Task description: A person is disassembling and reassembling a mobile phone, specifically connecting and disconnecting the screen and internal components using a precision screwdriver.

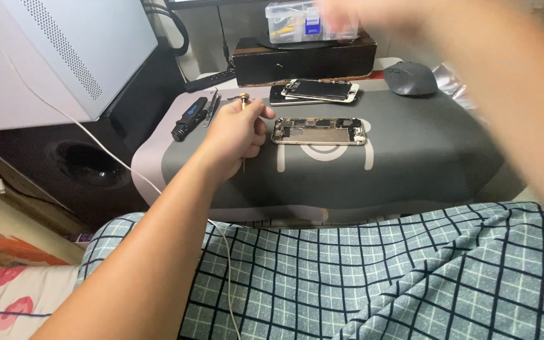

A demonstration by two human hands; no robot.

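Note:
My left hand (237,135) is closed around a thin screwdriver (243,101) with a brass-coloured top, its tip pointing down at the grey mat (410,157). Just right of that hand lies an opened phone body (319,131) with its inner parts showing. Behind it rest a detached phone screen (319,90) and a dark panel. My right hand (347,12) is raised and blurred at the top, reaching over a clear plastic parts box (297,22); whether it holds anything is unclear.
The parts box sits on a dark wooden box (303,60). A grey mouse (410,79) lies at the back right. A black tool and tweezers (193,116) lie at the mat's left. A white case, a speaker and a white cable stand left. A checked blanket covers my lap.

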